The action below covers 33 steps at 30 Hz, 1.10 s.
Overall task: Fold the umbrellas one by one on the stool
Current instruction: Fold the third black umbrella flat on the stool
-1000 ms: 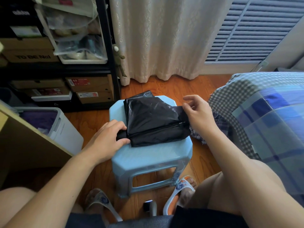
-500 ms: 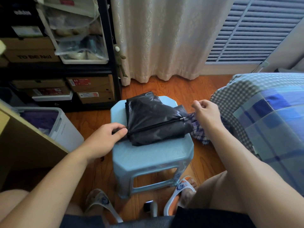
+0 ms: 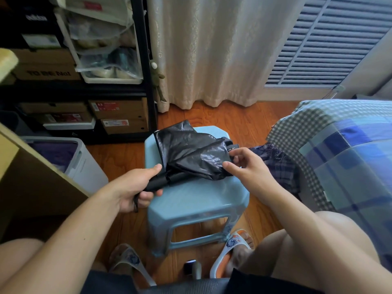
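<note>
**Operator:** Head view, status of the collapsed black fabric umbrella (image 3: 191, 154). What differs from a second ago?

**Inspector:** Then it lay flat on the light-blue plastic stool (image 3: 197, 200), left hand pressing its near-left end and right hand touching its right edge. Now its handle end is raised off the seat and angled toward the camera. Half a second ago the right hand was off the stool's right side at the checked cloth; it is back at the umbrella.

**Operator:** Position relative to the fingers?

**Inspector:** The canopy bundle rests across the back half of the stool top. The left hand (image 3: 135, 187) has its fingers and thumb curled around the black handle (image 3: 158, 182) at the stool's front-left corner. The right hand (image 3: 246, 164) is at the canopy's right end: thumb against the crumpled fabric, forefinger at a small black strap tab (image 3: 231, 148). Whether the tab is actually pinched cannot be told.

**Operator:** Anything obscured?

**Inspector:** The left palm covers most of the handle; a black wrist loop (image 3: 135, 203) hangs below it. A dark plaid fabric item (image 3: 275, 160), right of the stool beside the blue checked bedding (image 3: 350, 158), is partly hidden behind the right hand, and cannot be identified.
</note>
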Motion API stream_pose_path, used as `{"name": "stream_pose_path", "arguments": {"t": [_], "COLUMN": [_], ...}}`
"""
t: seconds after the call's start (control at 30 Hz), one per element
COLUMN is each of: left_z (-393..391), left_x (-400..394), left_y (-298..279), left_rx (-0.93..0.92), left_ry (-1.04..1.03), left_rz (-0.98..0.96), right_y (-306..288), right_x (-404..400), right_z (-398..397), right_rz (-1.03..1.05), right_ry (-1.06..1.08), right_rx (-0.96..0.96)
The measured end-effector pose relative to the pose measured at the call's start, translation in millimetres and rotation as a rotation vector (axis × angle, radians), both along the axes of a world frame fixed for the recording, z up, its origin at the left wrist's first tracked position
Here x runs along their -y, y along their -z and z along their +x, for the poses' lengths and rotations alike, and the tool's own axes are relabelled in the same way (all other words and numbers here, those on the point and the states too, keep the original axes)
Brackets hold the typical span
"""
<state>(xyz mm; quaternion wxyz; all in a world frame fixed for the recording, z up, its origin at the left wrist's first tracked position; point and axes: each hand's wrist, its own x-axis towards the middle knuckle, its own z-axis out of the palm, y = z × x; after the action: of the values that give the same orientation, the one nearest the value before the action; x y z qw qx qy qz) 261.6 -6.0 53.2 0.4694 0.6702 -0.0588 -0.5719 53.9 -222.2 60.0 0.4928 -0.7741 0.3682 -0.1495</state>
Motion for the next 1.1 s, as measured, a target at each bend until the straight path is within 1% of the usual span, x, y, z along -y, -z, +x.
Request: {"name": "stream_pose_path", "arguments": {"t": [0.07,0.13,0.23,0.33,0.37,0.4,0.5,0.57,0.63,0.73,0.8,0.87,0.93,1.1], "left_z": [-4,-6,-6,-8,-7,-7,-6,-10,-20,-36,-44,-45,-44,-39], "left_x": [1,-1,-7,-9,-7,-5,-2,0,3,8,9,10,10,21], "left_y": [1,1,4,15,19,22,26,25,23,17,15,13,10,1], "left_rx": [0.133,0.337,0.857,1.301,1.415,1.475,1.522,1.567,1.559,1.416,1.334,1.213,1.106,0.878], "left_ry": [-0.025,-0.006,0.143,0.212,0.236,0.245,0.211,0.174,0.095,-0.067,-0.101,-0.129,-0.153,-0.28], "left_rz": [-0.017,-0.062,-0.053,-0.006,0.016,0.021,0.022,0.061,0.057,-0.087,-0.189,-0.274,-0.296,-0.352], "right_y": [-4,-9,-23,-40,-43,-44,-44,-40,-42,-57,-70,-82,-90,-95], "right_x": [-2,-5,-14,-36,-45,-55,-83,-89,-87,-78,-68,-60,-52,-38], "right_z": [-1,-4,-14,-24,-27,-29,-28,-29,-26,-12,1,14,25,35], "right_rz": [0.05,0.089,0.189,0.181,0.156,0.127,0.102,0.067,0.02,-0.074,-0.099,-0.076,-0.04,0.01], "right_ry": [-0.039,-0.041,0.033,0.077,0.073,0.05,0.036,0.091,0.113,0.091,0.122,0.135,0.12,0.162], "right_rx": [-0.028,-0.046,0.005,0.036,0.038,0.037,0.048,0.106,0.196,0.287,0.342,0.349,0.326,0.278]}}
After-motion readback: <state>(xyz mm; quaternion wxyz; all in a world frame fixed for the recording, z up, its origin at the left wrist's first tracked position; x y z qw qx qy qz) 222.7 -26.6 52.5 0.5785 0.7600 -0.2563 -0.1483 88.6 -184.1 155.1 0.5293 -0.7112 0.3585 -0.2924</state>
